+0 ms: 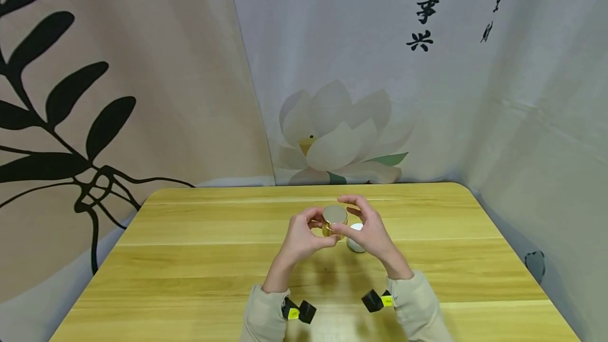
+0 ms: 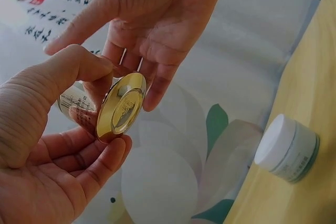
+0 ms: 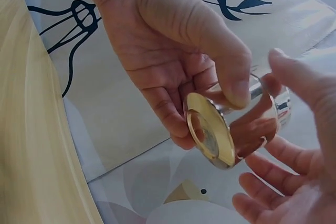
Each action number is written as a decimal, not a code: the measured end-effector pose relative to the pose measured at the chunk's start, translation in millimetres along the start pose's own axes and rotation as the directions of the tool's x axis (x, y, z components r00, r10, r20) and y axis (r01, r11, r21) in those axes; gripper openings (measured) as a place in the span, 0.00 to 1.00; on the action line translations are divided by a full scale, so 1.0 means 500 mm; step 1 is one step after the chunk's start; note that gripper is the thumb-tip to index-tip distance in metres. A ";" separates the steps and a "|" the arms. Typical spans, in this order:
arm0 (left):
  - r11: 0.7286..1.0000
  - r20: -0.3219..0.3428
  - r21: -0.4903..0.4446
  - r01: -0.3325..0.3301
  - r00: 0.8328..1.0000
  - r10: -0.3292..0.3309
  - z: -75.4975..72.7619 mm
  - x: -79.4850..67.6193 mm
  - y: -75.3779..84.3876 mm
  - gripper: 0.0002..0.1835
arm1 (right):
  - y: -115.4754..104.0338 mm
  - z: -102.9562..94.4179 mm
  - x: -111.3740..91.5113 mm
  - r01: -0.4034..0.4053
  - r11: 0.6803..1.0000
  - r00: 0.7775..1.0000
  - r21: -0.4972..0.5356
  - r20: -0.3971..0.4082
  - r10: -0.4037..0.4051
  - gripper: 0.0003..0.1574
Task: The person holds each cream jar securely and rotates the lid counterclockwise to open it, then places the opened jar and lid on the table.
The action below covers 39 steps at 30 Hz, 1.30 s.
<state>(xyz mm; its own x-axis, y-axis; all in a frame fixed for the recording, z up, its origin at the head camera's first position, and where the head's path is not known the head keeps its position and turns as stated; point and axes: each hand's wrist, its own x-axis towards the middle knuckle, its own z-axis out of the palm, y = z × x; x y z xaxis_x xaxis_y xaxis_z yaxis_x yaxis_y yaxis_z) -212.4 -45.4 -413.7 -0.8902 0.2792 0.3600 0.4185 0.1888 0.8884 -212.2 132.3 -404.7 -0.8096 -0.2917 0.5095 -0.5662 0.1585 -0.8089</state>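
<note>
A small gold cosmetic jar [image 1: 335, 216] with a pale grey top is held in the air over the table. My left hand [image 1: 306, 236] grips its side between thumb and fingers. In the left wrist view, the shiny gold base [image 2: 123, 108] shows embossed marks, and printed text lies near the opposite end. My right hand [image 1: 368, 228] is close around the jar's top end, thumb and fingers spread. The right wrist view shows my right hand [image 3: 299, 171] with its fingers apart beside the jar [image 3: 247, 124]. Behind my right hand stands a white-lidded jar [image 1: 355, 246], partly hidden.
The wooden table [image 1: 199, 268] reaches back to a printed fabric backdrop [image 1: 361, 57]. Fabric also hangs along both sides. In the left wrist view, the white-lidded jar [image 2: 290, 148] stands upright on the tabletop. Black camera cubes [image 1: 306, 311] are strapped at both wrists.
</note>
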 end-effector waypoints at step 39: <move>1.000 0.019 0.009 0.015 1.000 -0.015 -0.015 -0.013 0.079 0.20 | 0.005 0.003 -0.002 -0.002 1.000 1.000 0.011 0.020 0.002 0.30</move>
<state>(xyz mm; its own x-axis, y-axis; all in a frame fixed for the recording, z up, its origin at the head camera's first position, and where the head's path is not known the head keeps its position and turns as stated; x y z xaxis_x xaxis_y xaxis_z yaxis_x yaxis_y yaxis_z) -191.4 -46.6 -378.7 -0.8928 0.2939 0.3414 0.4068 0.2008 0.8911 -212.5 131.4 -407.5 -0.8073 -0.3100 0.5021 -0.5627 0.1482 -0.8132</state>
